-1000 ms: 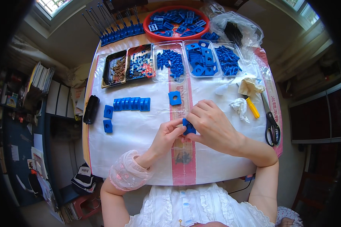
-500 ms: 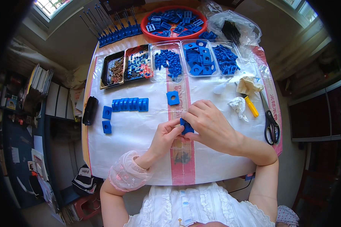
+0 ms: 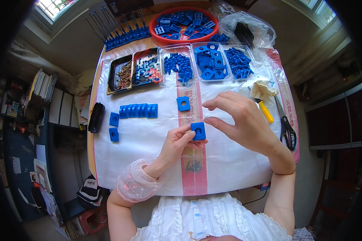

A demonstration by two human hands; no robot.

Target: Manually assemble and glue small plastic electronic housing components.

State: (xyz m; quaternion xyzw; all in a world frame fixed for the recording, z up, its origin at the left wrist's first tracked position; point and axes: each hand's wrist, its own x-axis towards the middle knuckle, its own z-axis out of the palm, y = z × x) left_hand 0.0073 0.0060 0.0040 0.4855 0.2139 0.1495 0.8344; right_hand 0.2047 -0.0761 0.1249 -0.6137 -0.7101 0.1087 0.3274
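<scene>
Between the thumb and fingers of my left hand (image 3: 179, 139) is a blue square plastic plate with a round hole (image 3: 198, 131), its face turned up. My right hand (image 3: 240, 116) hovers to the right of it, thumb and fingers apart and nothing between them. A similar blue holed plate (image 3: 183, 103) lies on the sheet just beyond my hands. To the left are a row of several blue plastic pieces (image 3: 138, 111) and two more holed plates, one (image 3: 114, 119) behind the other (image 3: 114, 134).
Along the back stand trays of screws (image 3: 124, 74), small nuts (image 3: 147, 66), and blue parts (image 3: 179, 66). Behind them sits a red basin (image 3: 152, 32). Scissors (image 3: 287, 132) and a yellow-handled tool (image 3: 266, 112) lie at right, a black case (image 3: 96, 117) at left.
My right hand has let go of the blue plate and moved up and to the right, its fingers spreading. My left hand keeps the plate in nearly the same place.
</scene>
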